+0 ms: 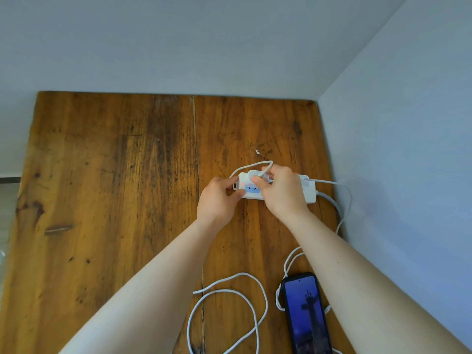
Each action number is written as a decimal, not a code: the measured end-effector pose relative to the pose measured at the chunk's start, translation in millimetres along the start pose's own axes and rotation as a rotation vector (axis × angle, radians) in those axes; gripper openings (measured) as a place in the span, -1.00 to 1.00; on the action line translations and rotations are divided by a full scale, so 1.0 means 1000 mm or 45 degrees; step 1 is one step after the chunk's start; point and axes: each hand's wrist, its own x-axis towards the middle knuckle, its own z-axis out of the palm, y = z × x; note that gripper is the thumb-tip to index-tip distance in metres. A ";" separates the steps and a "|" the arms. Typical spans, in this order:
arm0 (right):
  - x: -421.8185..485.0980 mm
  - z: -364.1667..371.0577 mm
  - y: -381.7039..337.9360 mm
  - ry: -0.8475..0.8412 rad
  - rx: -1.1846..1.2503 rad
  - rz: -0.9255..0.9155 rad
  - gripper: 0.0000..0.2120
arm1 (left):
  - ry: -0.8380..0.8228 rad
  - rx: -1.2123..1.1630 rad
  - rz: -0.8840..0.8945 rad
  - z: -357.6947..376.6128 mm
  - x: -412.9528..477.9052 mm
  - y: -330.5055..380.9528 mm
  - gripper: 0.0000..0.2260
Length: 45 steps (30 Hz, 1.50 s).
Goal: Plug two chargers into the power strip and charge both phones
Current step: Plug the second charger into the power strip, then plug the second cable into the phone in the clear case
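Observation:
A white power strip [310, 194] lies on the wooden table [115, 187] near the right wall, its red light lit. My left hand [218, 200] grips the strip's left end. My right hand [279, 191] pinches a white charger [255, 175] that sits on the strip's top, with the cable arching out of it. A second white charger [307, 183] stands at the strip's right end. A black phone [305, 312] with its screen lit lies near the front right, partly under my right forearm. A second phone is not in view.
Loose white cable [252, 310] loops across the table's front, left of the phone. Another cable [343, 213] runs along the right edge beside the wall. Pale walls close in the table at the back and the right.

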 end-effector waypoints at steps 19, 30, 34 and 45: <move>-0.066 0.030 0.006 0.254 0.257 0.105 -0.56 | 0.096 0.224 0.047 -0.030 -0.061 -0.031 -0.68; -0.190 0.094 0.002 -0.333 -0.443 -0.492 -0.78 | 0.400 0.260 -0.381 -0.064 -0.225 -0.116 -0.75; -0.200 0.113 -0.007 -0.429 -0.645 -0.640 -0.72 | 0.399 0.383 -0.534 -0.065 -0.276 -0.144 -0.67; -0.198 0.129 -0.006 -0.479 -0.928 -0.661 -0.56 | 0.119 0.708 -0.501 -0.067 -0.321 -0.184 -0.27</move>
